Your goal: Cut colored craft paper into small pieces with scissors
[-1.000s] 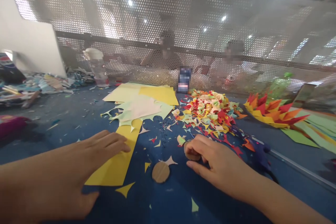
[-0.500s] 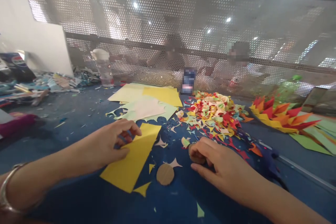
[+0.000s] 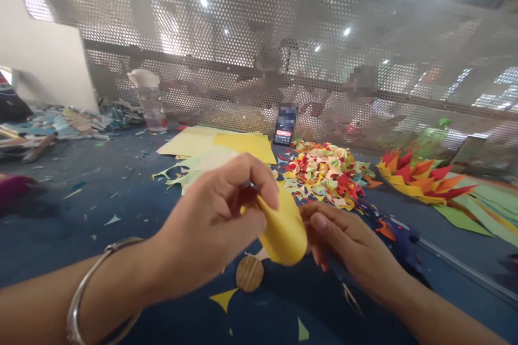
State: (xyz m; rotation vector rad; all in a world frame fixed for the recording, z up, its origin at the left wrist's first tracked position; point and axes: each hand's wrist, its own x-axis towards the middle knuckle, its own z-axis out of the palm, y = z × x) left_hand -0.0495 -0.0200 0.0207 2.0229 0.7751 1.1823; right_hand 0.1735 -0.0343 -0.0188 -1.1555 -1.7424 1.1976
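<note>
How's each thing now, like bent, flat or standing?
Yellow paper strip: curled over, pinched in the left hand.
Round brown cardboard disc: lying flat.
Clear, white-lidded bottle: upright.
Black rectangular phone: propped up, screen lit.
Spiky red-orange-yellow paper piece: resting, points upward.
Colourful paper scraps: heaped.
Green-capped bottle: upright.

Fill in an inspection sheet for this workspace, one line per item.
Surface: dark blue table, littered with loose scraps.
Job's things: yellow paper, bent; cardboard disc lying on the table.
Clutter: paper cutout pile, beyond the hands.
Hands: left hand pinches the yellow paper; right hand at its edge, grip unclear.
Cables: dark cord-like piece, route unclear.
Surroundings: perforated screen, phone, white-lidded bottle.
</note>
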